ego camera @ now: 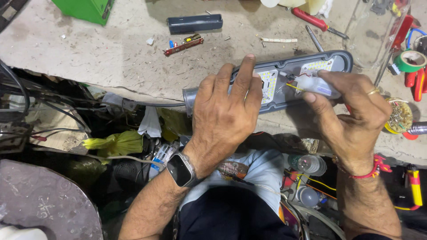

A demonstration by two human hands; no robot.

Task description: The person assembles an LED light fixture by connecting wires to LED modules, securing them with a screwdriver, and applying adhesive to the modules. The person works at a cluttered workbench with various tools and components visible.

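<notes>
Lamp housing (284, 80), centre frame: left hand (227, 106) spread flat steadying it, right hand (351, 115) pinching white tube (318, 85) over LED panels.

One head-worn camera looks steeply down, close over the workbench (111, 58) edge.

The lamp housing (284, 80) lies along the near edge of the tabletop (111, 53). The left hand (227, 111) rests on its left end; the right hand (351, 111) is over its right half, fingers (331, 80) on a small cylinder (316, 85) held above the housing. Behind the housing lie a circuit board (183, 45) and, farther back, a tray (195, 23). A screwdriver (318, 21) lies behind and right. A tape roll (411, 61) sits at far right.
</notes>
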